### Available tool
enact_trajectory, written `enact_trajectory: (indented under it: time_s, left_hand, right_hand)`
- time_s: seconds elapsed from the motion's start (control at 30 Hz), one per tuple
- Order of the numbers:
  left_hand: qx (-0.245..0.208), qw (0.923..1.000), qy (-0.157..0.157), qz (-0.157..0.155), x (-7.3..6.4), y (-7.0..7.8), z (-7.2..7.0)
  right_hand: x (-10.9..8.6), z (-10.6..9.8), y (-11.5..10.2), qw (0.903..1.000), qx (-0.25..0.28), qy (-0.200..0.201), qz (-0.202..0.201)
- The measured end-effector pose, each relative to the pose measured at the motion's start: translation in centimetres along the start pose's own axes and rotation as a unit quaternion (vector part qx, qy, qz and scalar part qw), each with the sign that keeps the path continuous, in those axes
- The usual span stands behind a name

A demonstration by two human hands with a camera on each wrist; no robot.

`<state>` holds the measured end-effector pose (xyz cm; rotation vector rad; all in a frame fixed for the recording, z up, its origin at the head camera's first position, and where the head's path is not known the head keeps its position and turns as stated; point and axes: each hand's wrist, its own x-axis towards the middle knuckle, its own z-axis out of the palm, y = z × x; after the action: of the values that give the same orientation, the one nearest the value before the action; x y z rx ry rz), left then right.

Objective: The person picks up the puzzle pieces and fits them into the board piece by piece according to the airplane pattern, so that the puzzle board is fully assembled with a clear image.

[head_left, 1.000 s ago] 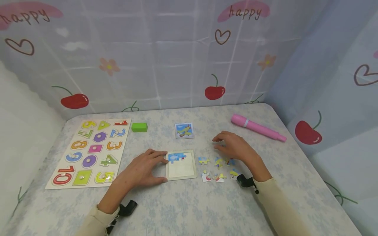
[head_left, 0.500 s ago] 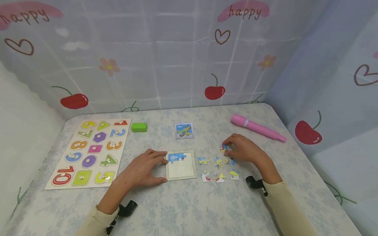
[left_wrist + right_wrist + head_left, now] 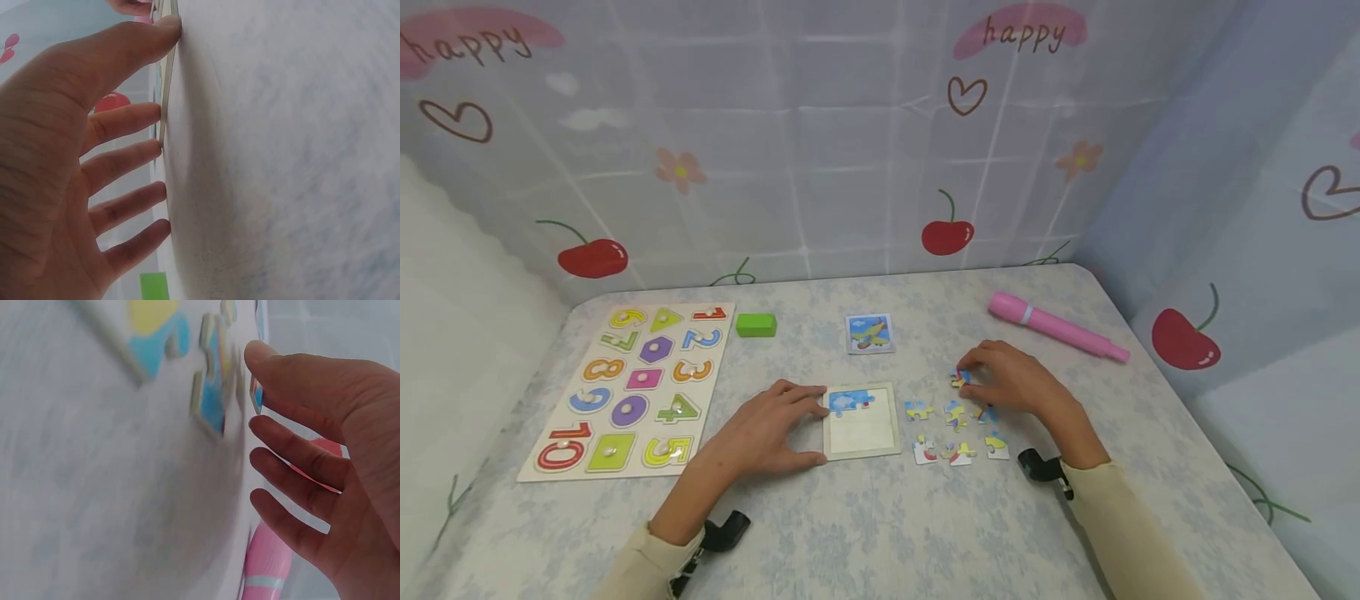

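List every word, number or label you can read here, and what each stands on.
"happy": left pink patch on the backdrop.
"happy": right pink patch on the backdrop.
"1 2 3 4 5": number board, right column.
"6 7 8 9 10": number board, left column.
Nothing readable on the picture card, puzzle pieces or pink stick.

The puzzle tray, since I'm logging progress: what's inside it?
Inside the puzzle tray, blue pieces sit at the upper left; pale floor shows elsewhere. What lies beneath those pieces is covered.
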<state>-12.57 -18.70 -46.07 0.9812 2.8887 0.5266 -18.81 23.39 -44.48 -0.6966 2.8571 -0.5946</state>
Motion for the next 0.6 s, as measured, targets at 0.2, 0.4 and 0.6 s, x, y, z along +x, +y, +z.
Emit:
enact_trajectory:
  time_s: [0.2,0.4,0.6]
  left_hand:
    - [0.002,1.0000,0.006,0.003,-0.1,0.0,0.1]
    - [0.003,1.0000,0.006,0.001,0.0,0.0,0.2]
    - [-0.003,1.0000,0.003,-0.003,0.0,0.0,0.2]
  right_hand:
    - [1.2,0.1,-2.2,0.9998,-0.009,0.000,-0.015]
    - [2.3,0.4,-4.9,0.9994,-0.021,-0.006,-0.025]
    - [3.4,0.8,-7.2,0.9984,-0.031,-0.019,-0.043]
